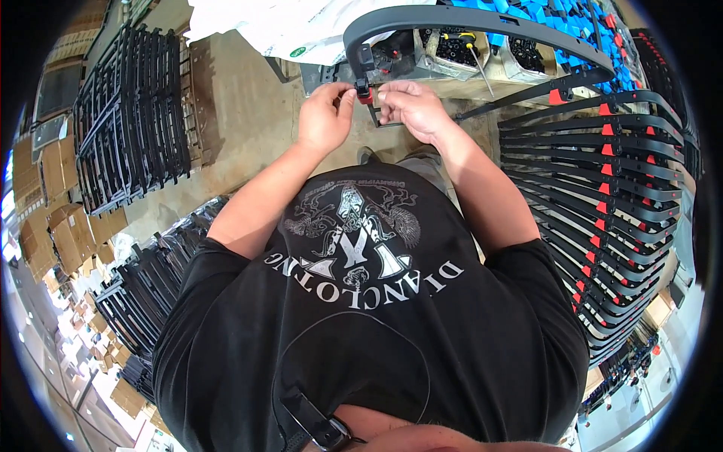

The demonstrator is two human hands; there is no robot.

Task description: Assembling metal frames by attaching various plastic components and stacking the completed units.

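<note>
A black curved metal tube frame point(467, 16) arches in front of me. At its near left end sits a black fitting point(361, 84) with a red plastic piece point(365, 98) below it. My left hand point(322, 119) is just left of this end, thumb and forefinger pinched together beside the fitting. My right hand point(416, 110) is just right of it, fingers curled and thumb tip close to the forefinger. Anything held between either hand's fingertips is too small to make out.
Behind the frame, a bench holds boxes of small black parts point(456, 49), a yellow-handled screwdriver point(471, 47), blue plastic pieces point(595, 49) and white plastic sheeting point(256, 26). Black frames with red pieces point(602, 173) are racked at right. More black frames point(135, 120) stand at left near cartons point(71, 237).
</note>
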